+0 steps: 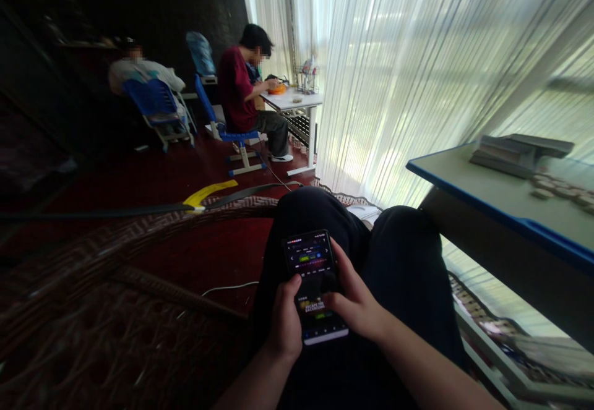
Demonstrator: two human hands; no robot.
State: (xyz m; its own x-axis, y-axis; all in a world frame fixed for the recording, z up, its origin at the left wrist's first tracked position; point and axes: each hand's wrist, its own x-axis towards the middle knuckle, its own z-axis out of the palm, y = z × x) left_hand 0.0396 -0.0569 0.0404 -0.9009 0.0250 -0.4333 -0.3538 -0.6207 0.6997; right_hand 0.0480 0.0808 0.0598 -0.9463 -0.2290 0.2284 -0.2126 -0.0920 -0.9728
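Observation:
A smartphone (315, 286) with a dark, lit screen rests upright between my two hands, above my lap. My left hand (284, 314) grips its left edge, the thumb lying along the side of the screen. Around the right edge curls my right hand (359, 302), with its thumb over the lower part of the display. The screen shows a page with small banners and the words "Escape the Backrooms". My fingers behind the phone are mostly hidden. Beneath it are my dark trousers (403, 255), knees bent.
To my right stands a blue-edged desk (445, 166) bearing a grey stack (505, 155) and several pale round pieces (557, 186). A woven rattan armrest (153, 230) curves on the left. Ahead, a person in a maroon shirt (234, 88) works at a white table (301, 102); another person (143, 71) sits farther back.

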